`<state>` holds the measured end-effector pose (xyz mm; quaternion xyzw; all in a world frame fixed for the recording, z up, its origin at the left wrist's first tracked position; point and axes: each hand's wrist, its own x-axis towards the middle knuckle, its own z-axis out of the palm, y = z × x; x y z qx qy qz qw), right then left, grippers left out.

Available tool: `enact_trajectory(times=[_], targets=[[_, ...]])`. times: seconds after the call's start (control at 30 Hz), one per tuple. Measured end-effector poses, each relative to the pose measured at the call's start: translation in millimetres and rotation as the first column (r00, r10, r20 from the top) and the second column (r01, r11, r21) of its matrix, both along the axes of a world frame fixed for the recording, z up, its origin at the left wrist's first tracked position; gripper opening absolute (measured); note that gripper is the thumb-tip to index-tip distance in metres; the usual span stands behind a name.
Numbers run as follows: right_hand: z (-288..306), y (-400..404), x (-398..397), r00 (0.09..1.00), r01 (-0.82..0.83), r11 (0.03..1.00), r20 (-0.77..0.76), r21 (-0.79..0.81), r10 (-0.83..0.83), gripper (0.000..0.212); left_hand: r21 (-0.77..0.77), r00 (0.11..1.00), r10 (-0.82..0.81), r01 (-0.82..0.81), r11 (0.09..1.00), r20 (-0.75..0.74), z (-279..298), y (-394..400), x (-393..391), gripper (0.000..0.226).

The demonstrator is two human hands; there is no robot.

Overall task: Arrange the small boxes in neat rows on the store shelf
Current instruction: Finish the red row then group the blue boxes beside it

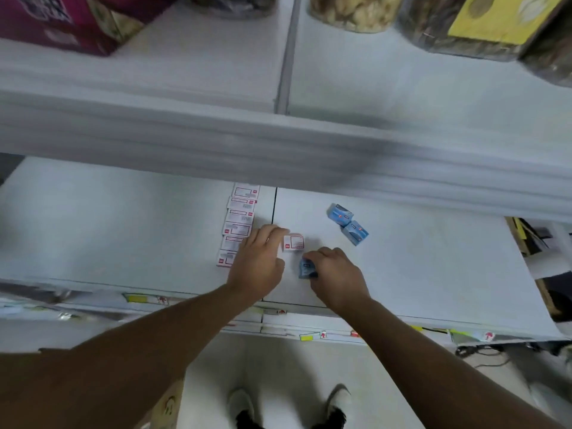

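A column of several white boxes with red print (pixel 240 218) lies on the white lower shelf (pixel 123 218), running front to back. My left hand (pixel 258 261) rests flat beside that column, its fingertips touching a loose white box (pixel 294 243). My right hand (pixel 335 274) is closed on a small blue box (pixel 306 269) just to the right. Two more blue boxes (pixel 340 213) (pixel 355 232) lie askew further back on the right half of the shelf.
An upper shelf edge (pixel 278 150) overhangs the back of the lower shelf. Jars (pixel 356 10) and a magenta carton (pixel 62 20) stand on the upper shelf. Price labels (pixel 312 335) line the front edge. Dark items sit at the far right (pixel 554 292).
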<state>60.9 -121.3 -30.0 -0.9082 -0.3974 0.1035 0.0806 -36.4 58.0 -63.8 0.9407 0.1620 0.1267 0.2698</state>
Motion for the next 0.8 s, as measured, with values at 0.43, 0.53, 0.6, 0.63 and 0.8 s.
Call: enact_trajectory(times=[0.43,0.53,0.6,0.63,0.8], targets=[[-42,18,-8,0.994,0.025,0.986,-0.112,0.168,-0.006,0.062,-0.1,0.975,0.219,-0.22,0.97,-0.026,-18,-36,-53,0.059],[-41,-5,-21,0.964,0.179,0.932,-0.244,0.315,-0.103,0.064,-0.272,0.941,0.336,-0.335,0.902,-0.041,-14,-52,-60,0.062],[-37,-21,-33,0.873,0.399,0.812,-0.446,0.426,-0.195,0.058,-0.481,0.893,0.449,-0.41,0.775,-0.039,-9,-62,-58,0.06],[-33,-26,-38,0.782,0.536,0.714,-0.584,0.45,-0.219,0.052,-0.598,0.86,0.508,-0.431,0.676,-0.045,-8,-66,-56,0.057],[-19,-22,-46,0.3,0.899,0.336,-0.954,0.282,-0.002,0.032,-0.866,0.776,0.63,-0.336,0.371,-0.032,-7,-89,-38,0.04]])
